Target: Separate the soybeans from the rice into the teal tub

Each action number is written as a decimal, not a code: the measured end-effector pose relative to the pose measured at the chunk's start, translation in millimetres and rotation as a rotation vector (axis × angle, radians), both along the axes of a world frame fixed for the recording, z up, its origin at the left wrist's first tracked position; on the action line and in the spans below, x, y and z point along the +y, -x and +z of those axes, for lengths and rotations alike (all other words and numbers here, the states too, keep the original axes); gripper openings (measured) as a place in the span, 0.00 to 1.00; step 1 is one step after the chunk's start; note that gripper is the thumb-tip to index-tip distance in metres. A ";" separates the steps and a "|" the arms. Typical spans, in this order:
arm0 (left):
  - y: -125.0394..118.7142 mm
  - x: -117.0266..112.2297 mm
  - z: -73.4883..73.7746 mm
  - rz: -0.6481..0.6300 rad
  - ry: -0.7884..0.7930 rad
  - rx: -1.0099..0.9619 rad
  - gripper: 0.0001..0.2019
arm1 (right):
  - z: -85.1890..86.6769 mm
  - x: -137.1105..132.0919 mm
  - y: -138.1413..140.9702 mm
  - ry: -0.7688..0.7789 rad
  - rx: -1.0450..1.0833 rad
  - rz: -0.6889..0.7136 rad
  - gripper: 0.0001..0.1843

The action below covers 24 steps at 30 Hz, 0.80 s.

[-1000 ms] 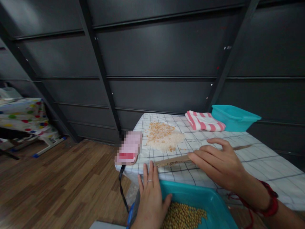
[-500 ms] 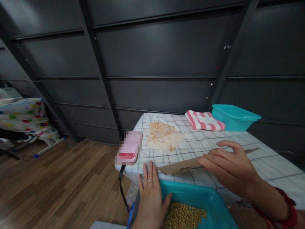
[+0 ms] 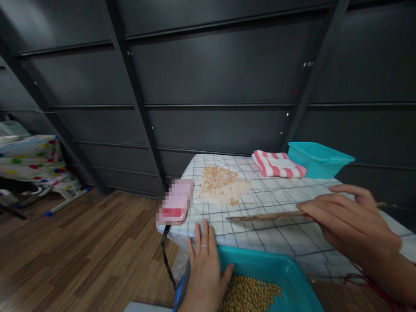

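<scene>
Brown and thin, the strip [image 3: 266,217] runs along the bench's [image 3: 292,190] near edge, the right hand [image 3: 351,225] pinching one end, probably to leave its length free. Nearly flat, fingers outstretched, the left hand [image 3: 205,262] seemingly steadies the teal basin [image 3: 269,260] of beans [image 3: 250,292]. Mixed grains [image 3: 224,186] lie toward the far left corner.

Your bare right hand [image 3: 352,225] is now farther right, and the long, thin brown cardboard strip [image 3: 266,216] has shifted with it. The strip's left tip, earlier right beside your bare left hand [image 3: 204,268], stands clear of those fingers, showing a narrower edge.
</scene>
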<state>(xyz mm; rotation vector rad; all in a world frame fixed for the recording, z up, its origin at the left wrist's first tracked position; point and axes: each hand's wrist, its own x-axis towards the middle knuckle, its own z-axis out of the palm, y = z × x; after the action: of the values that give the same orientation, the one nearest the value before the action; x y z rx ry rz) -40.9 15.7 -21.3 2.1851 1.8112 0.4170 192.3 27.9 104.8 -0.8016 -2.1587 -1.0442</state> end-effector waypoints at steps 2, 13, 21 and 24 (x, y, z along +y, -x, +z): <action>0.0 0.2 -1.8 -0.003 -0.016 0.007 0.35 | -1.1 6.7 2.5 -0.046 -0.028 -0.034 0.09; 0.1 0.2 -6.0 0.007 -0.029 0.017 0.35 | -9.3 40.9 -3.0 -0.125 -0.052 -0.104 0.09; 1.2 -2.9 -9.4 -0.020 -0.045 0.012 0.35 | -15.2 43.1 -1.9 -0.096 -0.086 -0.077 0.07; -0.2 -3.1 -3.2 -0.017 -0.015 0.030 0.34 | -13.7 37.2 -2.8 -0.076 -0.082 -0.054 0.07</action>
<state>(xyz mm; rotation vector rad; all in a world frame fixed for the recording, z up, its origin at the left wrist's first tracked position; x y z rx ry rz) -40.7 12.6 -24.5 2.2266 1.8092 0.3969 195.2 65.1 91.1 -0.7980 -2.1617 -1.1977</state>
